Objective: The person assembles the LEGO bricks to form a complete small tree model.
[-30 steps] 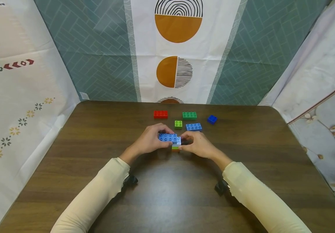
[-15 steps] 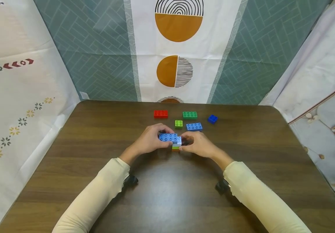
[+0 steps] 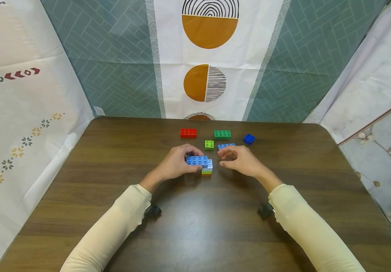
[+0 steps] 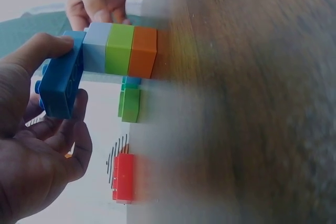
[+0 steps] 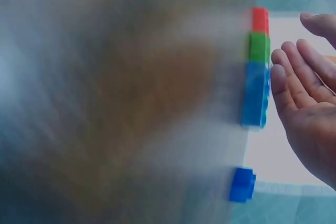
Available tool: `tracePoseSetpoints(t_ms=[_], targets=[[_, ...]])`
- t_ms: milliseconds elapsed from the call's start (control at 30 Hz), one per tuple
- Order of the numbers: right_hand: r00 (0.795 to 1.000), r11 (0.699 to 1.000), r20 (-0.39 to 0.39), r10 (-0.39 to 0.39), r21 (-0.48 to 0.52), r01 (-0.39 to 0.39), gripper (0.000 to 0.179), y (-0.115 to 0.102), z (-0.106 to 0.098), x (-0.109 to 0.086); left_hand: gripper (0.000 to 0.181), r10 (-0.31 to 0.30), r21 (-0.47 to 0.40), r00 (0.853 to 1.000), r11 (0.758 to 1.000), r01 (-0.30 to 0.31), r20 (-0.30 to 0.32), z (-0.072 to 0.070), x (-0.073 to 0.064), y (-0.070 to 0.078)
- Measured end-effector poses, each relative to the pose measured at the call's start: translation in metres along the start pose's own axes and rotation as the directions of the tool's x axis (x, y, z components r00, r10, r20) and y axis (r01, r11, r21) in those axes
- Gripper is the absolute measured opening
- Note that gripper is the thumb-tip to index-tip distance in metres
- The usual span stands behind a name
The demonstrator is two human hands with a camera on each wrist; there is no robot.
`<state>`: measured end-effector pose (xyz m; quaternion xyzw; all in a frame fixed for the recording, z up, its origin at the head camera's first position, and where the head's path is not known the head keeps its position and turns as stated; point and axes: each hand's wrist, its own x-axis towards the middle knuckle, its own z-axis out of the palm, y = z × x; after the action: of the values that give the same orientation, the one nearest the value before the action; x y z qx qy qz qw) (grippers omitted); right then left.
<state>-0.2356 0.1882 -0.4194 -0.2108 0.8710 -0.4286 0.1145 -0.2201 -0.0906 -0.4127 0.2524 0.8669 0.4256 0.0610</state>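
Observation:
My left hand (image 3: 177,163) grips a long blue toy building brick (image 3: 197,161) between thumb and fingers. That brick sits across the top of a small stack and juts out to the left. Under it in the left wrist view come a pale blue brick (image 4: 96,48), a lime green brick (image 4: 119,51) and an orange brick (image 4: 143,52) at the bottom, on the table. Just right of the stack, apart from it, my right hand (image 3: 243,162) holds nothing, its fingers loosely bent. Behind it lies a second long blue brick (image 3: 226,146), partly hidden by the fingers.
Farther back on the brown table (image 3: 188,226) lie a red brick (image 3: 188,133), a green brick (image 3: 222,134), a small lime brick (image 3: 209,145) and a small dark blue brick (image 3: 249,139). Patterned cloths hang behind and at both sides.
My right hand has let go of the stack and moved right and slightly away, toward the second long blue brick. The left hand keeps its hold on the top brick.

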Motion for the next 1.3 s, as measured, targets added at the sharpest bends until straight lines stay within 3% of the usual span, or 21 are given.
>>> tracePoseSetpoints(t_ms=[200, 433, 733, 900, 1300], targets=[[0.996, 0.999, -0.085, 0.025, -0.027, -0.027, 0.037, 0.009, -0.023, 0.006, 0.034, -0.013, -0.002, 1.000, 1.000, 0.013, 0.009, 0.000, 0.001, -0.001], [0.992, 0.997, -0.110, 0.068, -0.041, -0.073, 0.041, 0.022, -0.035, 0.017, 0.034, -0.016, -0.012, 1.000, 1.000, 0.016, 0.020, 0.001, 0.000, -0.001], [0.994, 0.992, -0.041, 0.099, -0.073, -0.102, 0.046, 0.030, -0.032, 0.035, 0.033, -0.022, -0.015, 1.000, 1.000, 0.023, 0.019, 0.000, -0.001, -0.001], [0.985, 0.979, -0.002, 0.172, -0.111, -0.171, 0.045, 0.033, -0.028, 0.039, 0.034, -0.030, -0.006, 0.999, 1.000, 0.030, 0.028, 0.000, 0.001, -0.001], [0.984, 0.976, -0.011, 0.178, -0.124, -0.178, 0.038, 0.034, -0.024, 0.040, 0.034, -0.034, 0.000, 0.999, 0.999, 0.034, 0.027, -0.001, 0.001, 0.000]])
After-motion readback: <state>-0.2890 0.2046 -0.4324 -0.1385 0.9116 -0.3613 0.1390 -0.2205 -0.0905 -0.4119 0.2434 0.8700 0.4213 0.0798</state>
